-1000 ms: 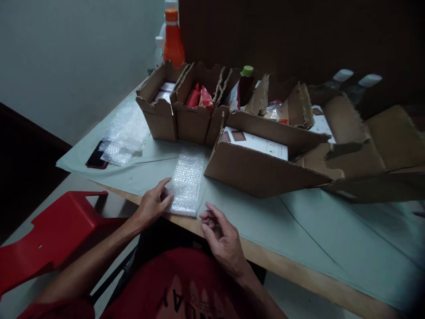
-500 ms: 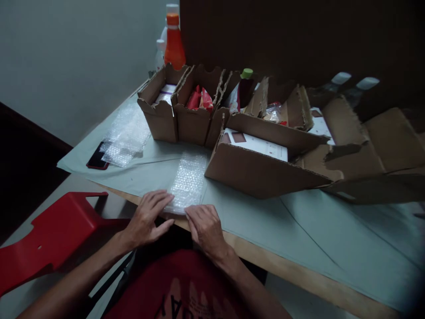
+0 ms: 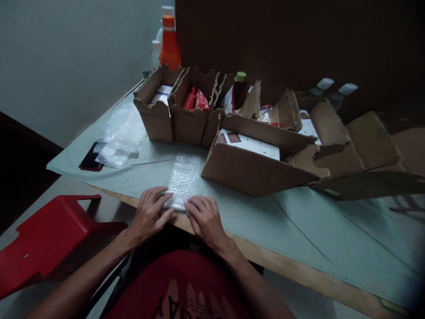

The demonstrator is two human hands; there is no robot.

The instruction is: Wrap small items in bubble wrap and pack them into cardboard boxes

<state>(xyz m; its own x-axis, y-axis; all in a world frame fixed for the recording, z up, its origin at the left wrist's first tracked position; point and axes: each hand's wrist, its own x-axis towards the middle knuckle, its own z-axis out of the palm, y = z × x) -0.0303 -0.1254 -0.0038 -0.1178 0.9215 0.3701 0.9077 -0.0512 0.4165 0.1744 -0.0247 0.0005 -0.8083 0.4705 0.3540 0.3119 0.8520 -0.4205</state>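
Here the bubble wrap strip (image 3: 183, 178) runs lengthwise away from both flat, released hands pressing its near end.

Bench (image 3: 265, 259) under pale paper sheet (image 3: 299, 221). On it: bubble wrap strip (image 3: 183, 179) centre, wrap pile (image 3: 119, 135) and phone (image 3: 89, 161) left, cardboard boxes (image 3: 252, 170) upper centre.

The near end of the bubble wrap strip (image 3: 183, 178) is hidden under the left hand (image 3: 148, 215) and right hand (image 3: 205, 219). The phone (image 3: 89, 160) lies half under more wrap. The box (image 3: 255, 159) contents are too dim to identify.
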